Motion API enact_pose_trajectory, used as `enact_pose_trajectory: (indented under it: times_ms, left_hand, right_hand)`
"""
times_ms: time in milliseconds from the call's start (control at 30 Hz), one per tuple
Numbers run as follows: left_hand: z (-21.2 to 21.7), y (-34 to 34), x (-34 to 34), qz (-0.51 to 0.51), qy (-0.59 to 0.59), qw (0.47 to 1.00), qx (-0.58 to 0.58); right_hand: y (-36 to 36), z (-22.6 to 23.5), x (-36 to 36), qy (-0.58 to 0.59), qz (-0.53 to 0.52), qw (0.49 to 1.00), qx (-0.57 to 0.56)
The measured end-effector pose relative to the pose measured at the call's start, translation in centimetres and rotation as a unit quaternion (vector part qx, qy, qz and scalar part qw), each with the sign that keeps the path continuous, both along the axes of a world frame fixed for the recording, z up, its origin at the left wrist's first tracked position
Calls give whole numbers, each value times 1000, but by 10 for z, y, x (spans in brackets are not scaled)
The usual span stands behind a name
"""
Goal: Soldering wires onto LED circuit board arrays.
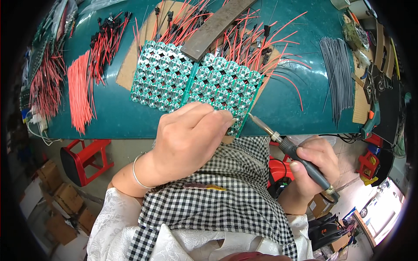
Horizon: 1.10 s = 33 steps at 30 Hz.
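Observation:
A green panel of small round circuit boards lies at the table's near edge, with red and black wires and dark connectors fanning out behind it. Over its near part is my left hand, fingertips pinched together low on the boards. Whatever they grip is hidden behind the fingers. My right hand is wrapped round the dark handle of a soldering iron. The iron's tip points up and left, close to the panel's right edge; I cannot tell if it touches. A flat metal bar rests across the panel's far side.
Beneath the panel is a piece of cardboard on the green table. Red wires and connector leads lie left, dark grey wires right. A red stool stands below the table's left side.

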State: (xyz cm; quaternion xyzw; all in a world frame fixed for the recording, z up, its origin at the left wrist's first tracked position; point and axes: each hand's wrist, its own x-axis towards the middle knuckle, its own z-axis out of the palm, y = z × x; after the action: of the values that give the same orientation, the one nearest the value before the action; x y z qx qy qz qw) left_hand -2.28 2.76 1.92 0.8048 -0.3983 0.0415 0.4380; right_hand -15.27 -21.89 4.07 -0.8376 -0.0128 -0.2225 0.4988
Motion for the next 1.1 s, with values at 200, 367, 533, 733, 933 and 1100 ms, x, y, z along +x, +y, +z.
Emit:
enact_pose_trajectory:
  times_ms: [200, 367, 533, 733, 933, 1100]
  left_hand:
    - [-2, -2, 2, -2, -4, 1000, 10]
    - [2, -1, 2, 1, -7, 1000, 15]
    - [-4, -4, 3, -8, -9, 1000, 4]
    - [-7, -6, 4, -15, -9, 1000, 12]
    - [8, -5, 3, 7, 11, 1000, -5]
    - [14, -9, 14, 21, -11, 999, -23]
  right_hand:
    - [3, -1, 7, 0, 15, 1000, -4]
    - [-1, -3, 6, -13, 15, 1000, 5]
    - [-3, -4, 7, -2, 21, 1000, 14]
    - [-3, -3, 12, 11, 43, 999, 12]
    - [-15, -4, 9, -41, 19, 998, 37]
    - [-18, -4, 9, -50, -11, 997, 52]
